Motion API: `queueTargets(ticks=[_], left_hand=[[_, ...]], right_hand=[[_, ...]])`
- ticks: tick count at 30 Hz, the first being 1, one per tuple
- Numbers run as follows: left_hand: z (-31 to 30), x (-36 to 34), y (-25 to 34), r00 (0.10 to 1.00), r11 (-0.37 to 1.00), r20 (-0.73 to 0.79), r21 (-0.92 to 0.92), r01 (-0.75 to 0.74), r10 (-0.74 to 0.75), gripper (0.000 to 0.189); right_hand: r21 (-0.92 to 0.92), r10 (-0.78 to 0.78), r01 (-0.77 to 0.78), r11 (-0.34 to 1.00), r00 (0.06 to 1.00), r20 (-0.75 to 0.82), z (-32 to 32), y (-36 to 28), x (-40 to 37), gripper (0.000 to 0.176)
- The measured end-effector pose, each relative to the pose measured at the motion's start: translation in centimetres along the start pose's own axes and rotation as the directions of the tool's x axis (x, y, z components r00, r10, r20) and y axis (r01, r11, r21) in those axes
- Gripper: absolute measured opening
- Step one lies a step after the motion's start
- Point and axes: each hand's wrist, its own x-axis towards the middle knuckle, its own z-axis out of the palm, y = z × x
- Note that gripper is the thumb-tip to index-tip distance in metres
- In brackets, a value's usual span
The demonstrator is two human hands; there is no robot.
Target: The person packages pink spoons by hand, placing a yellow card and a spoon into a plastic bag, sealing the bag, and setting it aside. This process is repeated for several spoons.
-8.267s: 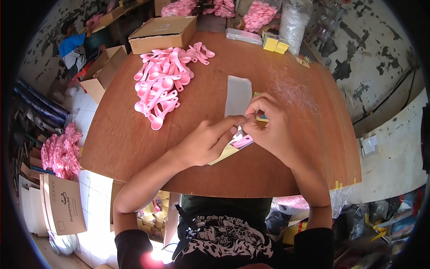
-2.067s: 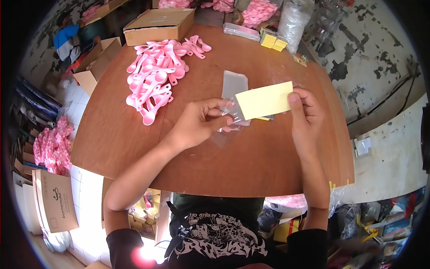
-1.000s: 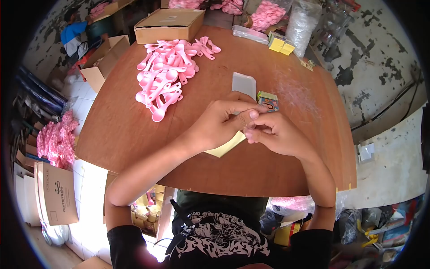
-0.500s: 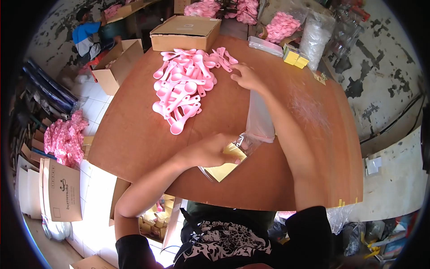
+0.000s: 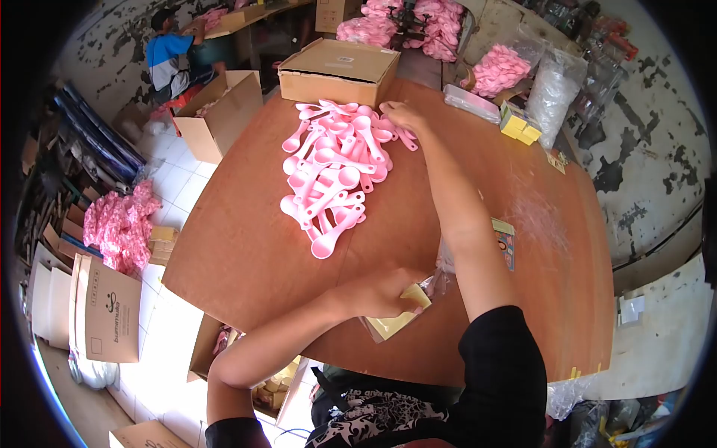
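A pile of pink spoons (image 5: 328,168) lies on the brown table (image 5: 246,231). My right hand (image 5: 403,118) reaches to the pile's far right edge, its fingers bent at the spoons there; whether it grips one is hidden. Near the table's front edge, my left hand (image 5: 385,293) is closed on a clear plastic packet with a yellow card (image 5: 399,317) inside. Partly under my right forearm lie a clear plastic bag (image 5: 446,257) and a printed card (image 5: 505,245).
A cardboard box (image 5: 340,71) stands behind the spoons. Yellow boxes (image 5: 520,123), a clear case (image 5: 472,103) and a plastic roll (image 5: 554,97) are at the back right. Another person (image 5: 170,60) sits at the far left, beside an open carton (image 5: 222,116).
The camera view has shifted, so the table appears lower and further right. My right hand has moved in over the spoons at the pile's right edge. The printed card has come into view.
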Motion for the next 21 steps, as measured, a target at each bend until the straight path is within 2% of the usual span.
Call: queueTargets(ticks=[4, 6, 7, 9, 10, 12, 13, 15, 16, 17, 19, 21], left_hand=[[0.2, 0.1, -0.3, 0.999, 0.999, -0.021, 0.037, -0.027, 0.028, 0.037], [0.3, -0.1, -0.2, 0.999, 0.998, -0.028, 0.053, -0.034, 0.035, 0.038], [0.2, -0.2, 0.2, 0.999, 0.997, -0.040, 0.064, -0.031, 0.034, 0.039], [0.2, -0.2, 0.6, 0.998, 0.997, -0.048, 0.073, -0.033, 0.037, 0.040], [0.1, -0.1, 0.7, 0.999, 0.996, -0.033, 0.087, -0.037, 0.040, 0.040], [0.2, -0.1, 0.7, 0.999, 0.994, -0.014, 0.101, -0.043, 0.045, 0.040], [0.2, -0.1, 0.6, 0.997, 0.992, 0.015, 0.102, -0.072, 0.071, 0.039], [0.3, -0.1, 0.8, 0.994, 0.989, 0.046, 0.102, -0.105, 0.101, 0.037], [0.2, -0.1, 1.1, 0.988, 0.986, 0.095, 0.100, -0.134, 0.125, 0.036], [0.2, -0.1, 1.3, 0.979, 0.982, 0.143, 0.097, -0.163, 0.148, 0.035], [0.2, 0.1, 1.7, 0.976, 0.989, 0.189, 0.079, -0.123, 0.107, 0.033], [0.4, 0.5, 1.8, 0.970, 0.995, 0.235, 0.065, -0.081, 0.064, 0.032]], right_hand=[[-0.102, -0.091, 0.100, 0.990, 0.992, 0.088, 0.4, 1.1, -0.2, 0.048], [-0.154, -0.297, 0.324, 0.934, 0.939, 0.173, 0.2, 1.8, -0.3, 0.042], [-0.154, -0.294, 0.321, 0.934, 0.940, 0.175, 0.5, 1.9, -1.0, 0.042], [-0.098, -0.248, 0.250, 0.963, 0.968, 0.031, 1.1, 2.2, -3.3, 0.039], [-0.102, -0.245, 0.246, 0.964, 0.969, 0.030, 1.8, 3.3, -3.2, 0.039], [-0.162, -0.391, 0.388, 0.907, 0.920, 0.013, 3.5, 5.1, -3.7, 0.039], [-0.166, -0.387, 0.384, 0.908, 0.922, 0.012, 2.8, 4.2, -5.4, 0.039], [0.142, -0.097, 0.089, 0.986, 0.994, 0.048, 1.5, 0.7, -10.7, 0.040], [0.185, -0.089, 0.073, 0.980, 0.993, 0.081, 2.1, 0.8, -11.5, 0.042], [0.183, -0.087, 0.071, 0.981, 0.993, 0.079, 1.7, -0.4, -13.7, 0.042], [-0.019, -0.043, 0.042, 0.999, 0.998, -0.043, -0.1, -3.8, -19.0, 0.044], [0.016, -0.061, 0.061, 0.998, 0.998, 0.001, 0.5, -3.5, -20.3, 0.048]])
